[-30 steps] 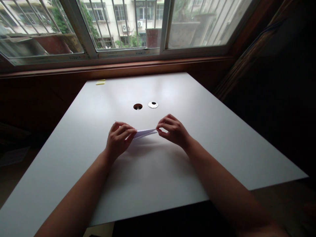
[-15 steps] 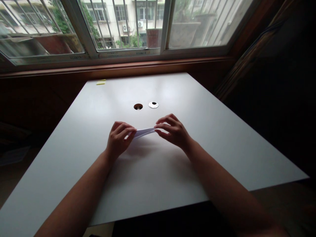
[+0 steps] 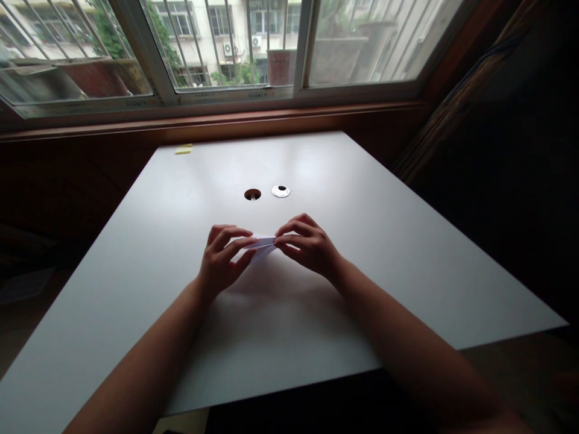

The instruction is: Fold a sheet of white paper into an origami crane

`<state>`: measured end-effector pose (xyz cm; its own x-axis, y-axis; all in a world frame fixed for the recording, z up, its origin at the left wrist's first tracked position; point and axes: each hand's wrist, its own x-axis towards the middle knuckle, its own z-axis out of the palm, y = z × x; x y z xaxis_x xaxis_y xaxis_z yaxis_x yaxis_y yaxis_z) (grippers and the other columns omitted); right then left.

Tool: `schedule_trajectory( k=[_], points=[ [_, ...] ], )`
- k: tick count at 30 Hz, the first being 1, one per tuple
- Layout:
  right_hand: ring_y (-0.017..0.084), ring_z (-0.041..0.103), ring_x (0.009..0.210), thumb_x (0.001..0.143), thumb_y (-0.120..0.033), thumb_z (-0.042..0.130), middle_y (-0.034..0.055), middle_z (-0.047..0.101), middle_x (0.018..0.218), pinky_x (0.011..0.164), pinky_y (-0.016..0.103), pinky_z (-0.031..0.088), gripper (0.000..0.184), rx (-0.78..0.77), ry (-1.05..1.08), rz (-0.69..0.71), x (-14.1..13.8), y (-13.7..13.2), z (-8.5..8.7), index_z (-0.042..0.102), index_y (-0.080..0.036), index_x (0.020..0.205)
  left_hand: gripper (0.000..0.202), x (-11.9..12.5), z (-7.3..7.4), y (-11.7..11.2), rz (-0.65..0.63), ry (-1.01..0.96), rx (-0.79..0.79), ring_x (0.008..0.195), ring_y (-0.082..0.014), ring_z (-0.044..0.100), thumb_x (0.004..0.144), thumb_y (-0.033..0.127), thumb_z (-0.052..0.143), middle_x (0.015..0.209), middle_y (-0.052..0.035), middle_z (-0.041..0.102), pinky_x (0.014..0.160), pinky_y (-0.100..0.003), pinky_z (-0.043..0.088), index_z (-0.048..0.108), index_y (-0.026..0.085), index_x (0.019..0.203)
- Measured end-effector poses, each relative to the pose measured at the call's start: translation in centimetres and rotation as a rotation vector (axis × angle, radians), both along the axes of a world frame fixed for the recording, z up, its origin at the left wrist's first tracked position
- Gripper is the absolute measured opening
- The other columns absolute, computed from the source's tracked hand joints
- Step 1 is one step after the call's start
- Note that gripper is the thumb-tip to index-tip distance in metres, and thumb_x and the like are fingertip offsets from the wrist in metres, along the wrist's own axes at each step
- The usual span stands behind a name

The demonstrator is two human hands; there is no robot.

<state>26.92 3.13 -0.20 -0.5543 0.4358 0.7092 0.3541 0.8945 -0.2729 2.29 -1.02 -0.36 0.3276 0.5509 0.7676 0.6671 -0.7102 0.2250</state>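
A small folded piece of white paper point(image 3: 261, 244) is held just above the white table point(image 3: 280, 325), near its middle. My left hand point(image 3: 224, 256) pinches the paper's left end between thumb and fingers. My right hand point(image 3: 304, 246) pinches its right end, fingers curled over it. The two hands are close, fingertips almost meeting, and they hide most of the paper.
Beyond the hands the table has a round cable hole point(image 3: 252, 194) and a loose white grommet cap point(image 3: 281, 191) beside it. A small yellow item point(image 3: 183, 150) lies at the far left edge. A barred window point(image 3: 226, 48) runs behind; dark floor lies right of the table.
My right hand has slid left along the paper toward my left hand, so less paper shows between them. My left hand has barely shifted.
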Motion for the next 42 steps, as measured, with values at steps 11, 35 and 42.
schedule_trajectory(
  k=[11,35,42],
  points=[
    [0.022,0.055,0.097,0.086,-0.021,0.069,0.0046,0.07,0.104,0.087,0.041,0.05,0.009,-0.003,0.021,-0.026,-0.4,-0.2,0.0,0.072,-0.026,0.093,0.02,0.4,-0.1,0.4,-0.015,0.055,0.08,0.1,-0.0208,0.058,0.08,0.016,0.074,0.099,-0.002,0.07,0.093,-0.042,0.051,0.069,0.027,0.096],
    [0.024,0.052,0.098,0.082,-0.017,0.068,0.0071,0.062,0.098,0.087,0.041,0.05,0.008,0.061,0.003,-0.15,1.1,0.6,0.2,0.072,-0.023,0.085,0.016,0.1,-0.1,0.4,0.071,0.061,0.105,0.099,-0.0216,0.058,0.079,0.014,0.072,0.096,-0.0024,0.069,0.095,-0.043,0.049,0.066,0.024,0.09],
    [0.024,0.052,0.098,0.083,-0.015,0.066,0.0074,0.062,0.099,0.089,0.042,0.049,0.008,0.08,-0.03,-0.191,2.2,1.2,0.1,0.07,-0.022,0.086,0.014,-0.7,-0.3,0.8,0.117,0.017,0.087,0.098,-0.0226,0.059,0.08,0.016,0.071,0.096,-0.0031,0.069,0.094,-0.045,0.049,0.067,0.024,0.089]
  ],
)
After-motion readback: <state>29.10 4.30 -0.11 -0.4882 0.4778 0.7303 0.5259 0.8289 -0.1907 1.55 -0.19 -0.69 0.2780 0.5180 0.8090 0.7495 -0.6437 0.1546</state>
